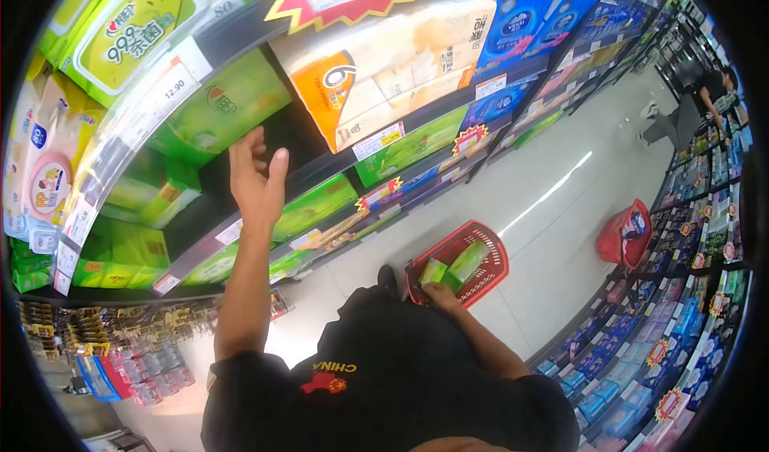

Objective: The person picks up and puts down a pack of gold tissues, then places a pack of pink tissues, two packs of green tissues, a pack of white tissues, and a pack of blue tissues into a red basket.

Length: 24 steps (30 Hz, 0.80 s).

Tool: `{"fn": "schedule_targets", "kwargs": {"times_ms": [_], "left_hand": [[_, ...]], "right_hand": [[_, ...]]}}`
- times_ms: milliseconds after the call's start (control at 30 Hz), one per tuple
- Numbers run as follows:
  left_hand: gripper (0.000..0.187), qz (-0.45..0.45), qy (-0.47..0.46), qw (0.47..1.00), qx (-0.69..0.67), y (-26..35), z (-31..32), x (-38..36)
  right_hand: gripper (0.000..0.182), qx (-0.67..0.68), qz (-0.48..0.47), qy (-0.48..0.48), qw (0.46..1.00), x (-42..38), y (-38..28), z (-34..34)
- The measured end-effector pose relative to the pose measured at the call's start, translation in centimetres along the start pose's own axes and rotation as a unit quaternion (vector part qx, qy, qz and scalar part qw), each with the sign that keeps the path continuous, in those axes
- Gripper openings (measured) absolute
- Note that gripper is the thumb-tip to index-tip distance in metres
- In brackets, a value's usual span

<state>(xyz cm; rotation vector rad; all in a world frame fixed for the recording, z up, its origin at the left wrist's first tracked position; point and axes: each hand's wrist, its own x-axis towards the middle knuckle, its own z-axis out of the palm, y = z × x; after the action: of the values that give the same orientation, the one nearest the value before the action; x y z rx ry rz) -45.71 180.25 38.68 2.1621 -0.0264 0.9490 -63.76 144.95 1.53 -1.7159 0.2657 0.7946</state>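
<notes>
Head view, left hand (255,181) at shelf edge (320,167)

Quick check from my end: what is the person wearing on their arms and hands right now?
Both hands are bare: no gloves, rings or watch show on the left hand or the right hand. Both forearms are uncovered to above the elbow. The person wears a black short-sleeved shirt with "CHINA" in yellow letters and a red emblem on the chest.
</notes>
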Motion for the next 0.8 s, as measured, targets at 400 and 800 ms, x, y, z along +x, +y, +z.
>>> {"fn": "schedule_targets", "kwargs": {"times_ms": [400,800], "left_hand": [[0.095,-0.003,-0.067,0.993,-0.098,4.8,4.0,5.9],[0.095,-0.003,-0.065,0.993,-0.101,3.1,4.6,5.6]], "right_hand": [[0.035,0.079,0.042,0.053,0.995,-2.4,-1.7,-1.3],[0.045,-0.069,0.02,0.08,0.994,-1.9,-3.4,-0.1]]}}
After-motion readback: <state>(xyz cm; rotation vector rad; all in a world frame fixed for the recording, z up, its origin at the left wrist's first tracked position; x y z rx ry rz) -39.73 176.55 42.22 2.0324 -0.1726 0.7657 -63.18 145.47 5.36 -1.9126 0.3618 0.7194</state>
